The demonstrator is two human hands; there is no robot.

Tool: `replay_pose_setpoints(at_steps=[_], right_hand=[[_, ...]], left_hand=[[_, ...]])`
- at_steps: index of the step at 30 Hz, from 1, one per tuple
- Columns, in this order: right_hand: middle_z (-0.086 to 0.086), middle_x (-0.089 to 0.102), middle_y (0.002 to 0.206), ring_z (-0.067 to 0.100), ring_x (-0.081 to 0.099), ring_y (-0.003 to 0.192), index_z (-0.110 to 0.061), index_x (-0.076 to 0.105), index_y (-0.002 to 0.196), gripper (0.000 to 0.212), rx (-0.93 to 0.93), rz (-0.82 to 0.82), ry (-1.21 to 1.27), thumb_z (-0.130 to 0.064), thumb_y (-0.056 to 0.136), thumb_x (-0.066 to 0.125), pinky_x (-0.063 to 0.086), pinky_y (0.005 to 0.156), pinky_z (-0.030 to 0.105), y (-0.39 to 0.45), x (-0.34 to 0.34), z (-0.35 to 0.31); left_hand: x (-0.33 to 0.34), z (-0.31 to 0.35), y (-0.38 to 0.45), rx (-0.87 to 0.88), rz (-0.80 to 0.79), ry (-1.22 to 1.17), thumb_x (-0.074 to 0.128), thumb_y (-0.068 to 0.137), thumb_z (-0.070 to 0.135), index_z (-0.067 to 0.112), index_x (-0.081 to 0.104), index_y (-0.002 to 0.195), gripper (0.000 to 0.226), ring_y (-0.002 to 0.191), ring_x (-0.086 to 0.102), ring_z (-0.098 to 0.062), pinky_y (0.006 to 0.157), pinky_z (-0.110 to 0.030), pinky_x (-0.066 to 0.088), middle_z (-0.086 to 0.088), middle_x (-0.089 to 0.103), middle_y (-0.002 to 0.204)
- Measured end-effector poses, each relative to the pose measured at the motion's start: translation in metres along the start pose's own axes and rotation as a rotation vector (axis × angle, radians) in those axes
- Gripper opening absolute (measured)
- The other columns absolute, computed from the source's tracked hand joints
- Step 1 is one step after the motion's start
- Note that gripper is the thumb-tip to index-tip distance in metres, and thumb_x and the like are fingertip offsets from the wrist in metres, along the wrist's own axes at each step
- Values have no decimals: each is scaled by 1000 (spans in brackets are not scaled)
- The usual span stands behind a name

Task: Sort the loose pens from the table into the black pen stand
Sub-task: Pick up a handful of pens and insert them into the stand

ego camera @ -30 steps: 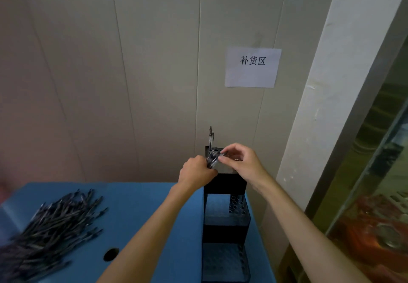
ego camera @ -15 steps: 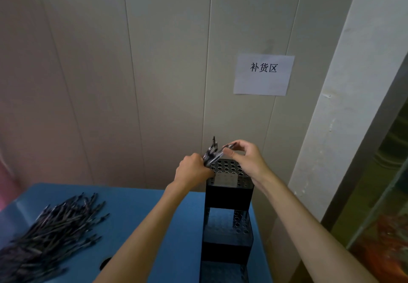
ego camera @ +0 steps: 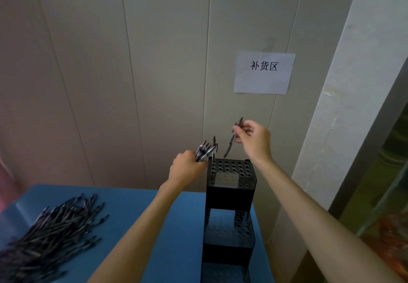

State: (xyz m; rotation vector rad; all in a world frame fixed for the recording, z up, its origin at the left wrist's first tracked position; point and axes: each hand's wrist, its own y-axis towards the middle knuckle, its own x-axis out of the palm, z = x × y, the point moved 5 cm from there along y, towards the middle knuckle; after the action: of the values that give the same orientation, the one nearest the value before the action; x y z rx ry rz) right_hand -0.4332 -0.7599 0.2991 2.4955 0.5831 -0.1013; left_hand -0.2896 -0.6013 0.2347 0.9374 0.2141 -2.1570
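Above the black pen stand (ego camera: pixel 230 179), your right hand (ego camera: pixel 254 139) pinches one pen (ego camera: pixel 233 138). Your left hand (ego camera: pixel 187 167) grips a small bunch of pens (ego camera: pixel 204 150). One pen stands in the stand (ego camera: pixel 214 148).

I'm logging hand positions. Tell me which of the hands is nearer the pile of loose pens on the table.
Left. The left hand grips a bundle of pens beside the pen stand, on the side facing the pile of loose pens. The right hand pinches one pen above the stand, farther away.

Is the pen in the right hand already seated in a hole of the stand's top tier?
No: the right hand pinches the pen tilted in the air, its lower tip above the black pen stand.
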Motion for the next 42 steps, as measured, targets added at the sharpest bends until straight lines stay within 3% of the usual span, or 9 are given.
replay_pose_setpoints(at_steps=[11,17,21,26,29,33,37,42], right_hand=[[-1,73,87,11,72,79,-10,71,99,11,-51,-98,-214,-12,89,72,62,75,35,-7,28,13],[-3,77,94,6,69,81,-15,74,98,15,-50,-248,-411,-23,86,75,57,92,35,-16,38,23],[-2,77,94,8,70,82,-15,75,97,14,-12,-229,-439,-24,87,75,59,88,35,-20,37,29],[-2,76,95,7,69,82,-15,75,100,18,0,-278,-492,-23,85,78,54,93,28,-30,37,33],[-4,74,92,7,67,80,-14,74,102,18,3,-256,-519,-13,84,78,58,84,28,-31,27,34],[-2,72,79,12,66,76,-16,73,83,7,122,-244,-326,-13,87,68,56,76,30,-34,14,26],[6,76,90,12,67,82,-9,76,94,13,281,-452,33,-20,91,69,53,80,26,-44,19,9],[-5,78,94,2,71,87,-13,77,101,21,290,-481,89,-25,83,80,50,73,10,-53,23,2]], left_hand=[[1,-4,4,16,-48,5,68,85,22,17,44,68,30,53,38,-15,49,-24,31,1,44,61],[3,-6,4,24,-70,5,67,86,20,16,48,71,24,56,42,-17,51,-25,36,0,48,64],[6,-4,5,36,-71,-2,66,87,20,17,48,70,25,55,40,-15,50,-24,33,1,46,62],[10,4,4,43,-72,-1,67,88,23,18,50,69,26,52,41,-13,47,-23,33,3,49,61],[10,9,4,39,-76,2,68,85,24,17,53,71,22,55,44,-17,50,-24,35,0,51,64],[9,14,4,40,-63,25,67,85,22,17,53,71,20,57,45,-18,53,-26,38,-1,53,65],[8,23,1,55,-28,42,65,88,25,19,49,68,26,55,47,-16,52,-24,37,1,53,63],[9,35,-4,71,17,70,62,89,33,18,49,67,29,61,54,-19,51,-25,37,-1,59,68]])
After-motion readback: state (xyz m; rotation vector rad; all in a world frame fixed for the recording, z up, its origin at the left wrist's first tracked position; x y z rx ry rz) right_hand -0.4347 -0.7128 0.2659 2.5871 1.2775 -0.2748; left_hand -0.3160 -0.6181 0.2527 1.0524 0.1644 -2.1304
